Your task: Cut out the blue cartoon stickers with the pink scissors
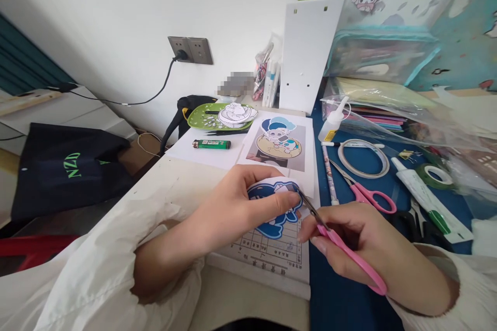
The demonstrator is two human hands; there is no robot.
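A blue cartoon paper cutout (269,227) with white edging is pinched between the thumb and fingers of my left hand (240,199). Pink-handled scissors (337,242) are in my right hand (361,240), their blades meeting the cutout's right edge beside my left thumb. Under the cutout lies a printed form pad (272,264). Just beyond my hands, a printed picture sheet (306,137) shows a cartoon figure with a blue hat. The tips of some left fingers are hidden behind the paper.
A green lighter (212,144) and a green tray (202,116) stand further back. On the blue mat at right are a second pink pair of scissors (368,195), a tape roll (363,158), a glue bottle (334,121), a white tube (430,199) and black scissors (417,220).
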